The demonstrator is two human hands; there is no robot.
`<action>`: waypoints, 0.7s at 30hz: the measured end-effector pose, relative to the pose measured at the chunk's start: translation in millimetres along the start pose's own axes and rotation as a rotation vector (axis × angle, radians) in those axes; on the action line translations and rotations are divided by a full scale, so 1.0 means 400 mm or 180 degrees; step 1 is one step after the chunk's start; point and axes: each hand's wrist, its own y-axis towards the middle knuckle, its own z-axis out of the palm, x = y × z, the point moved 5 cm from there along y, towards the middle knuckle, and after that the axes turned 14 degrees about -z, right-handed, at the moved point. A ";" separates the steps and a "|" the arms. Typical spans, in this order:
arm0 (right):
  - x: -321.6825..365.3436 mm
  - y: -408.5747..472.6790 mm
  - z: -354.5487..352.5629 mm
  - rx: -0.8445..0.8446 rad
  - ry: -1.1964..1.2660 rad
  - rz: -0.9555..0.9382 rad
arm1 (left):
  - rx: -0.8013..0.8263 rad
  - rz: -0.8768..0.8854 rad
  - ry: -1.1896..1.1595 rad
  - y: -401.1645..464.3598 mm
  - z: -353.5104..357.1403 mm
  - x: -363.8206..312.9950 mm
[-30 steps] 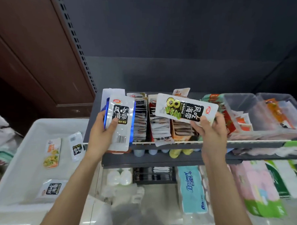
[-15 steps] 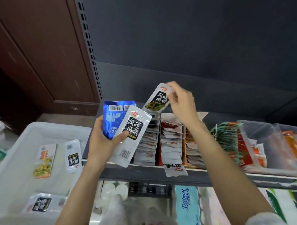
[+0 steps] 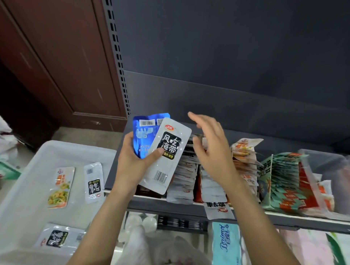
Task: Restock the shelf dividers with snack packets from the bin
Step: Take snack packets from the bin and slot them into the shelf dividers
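My left hand (image 3: 132, 160) grips two snack packets in front of the shelf's left end: a silver one with a black label (image 3: 166, 155) over a blue one (image 3: 145, 131). My right hand (image 3: 211, 145) hovers with fingers spread above the rows of packets standing in the shelf dividers (image 3: 185, 172), holding nothing. The white bin (image 3: 15, 188) at lower left holds three loose packets: an orange-and-yellow one (image 3: 60, 187), a silver one (image 3: 93, 183) and another silver one (image 3: 56, 238).
Further right on the grey shelf (image 3: 167, 206) stand green-and-red packets (image 3: 283, 179) and clear plastic tubs (image 3: 331, 173). One packet (image 3: 217, 210) hangs over the shelf's front edge. Tissue packs (image 3: 225, 247) lie below. A slotted upright (image 3: 116, 57) and brown panel (image 3: 53, 58) rise at left.
My right hand has let go of the green-labelled packet at the back of the divider rows and drawn back, fingers spread. My left hand still holds its two packets.
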 end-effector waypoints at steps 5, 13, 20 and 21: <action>-0.013 -0.004 -0.011 0.0349 -0.0252 -0.0872 | 0.0833 -0.0354 -0.0098 0.006 0.053 -0.012; -0.074 -0.036 -0.166 -0.0686 0.1382 0.0766 | 0.0236 -0.0230 -0.0408 0.047 0.003 -0.008; -0.136 -0.019 -0.208 -0.1490 0.0547 0.0990 | 0.0032 -0.0086 -0.0181 0.061 -0.029 -0.018; -0.134 -0.008 -0.202 -0.1409 0.0468 0.0908 | 0.0021 -0.0106 -0.0161 0.061 -0.028 -0.015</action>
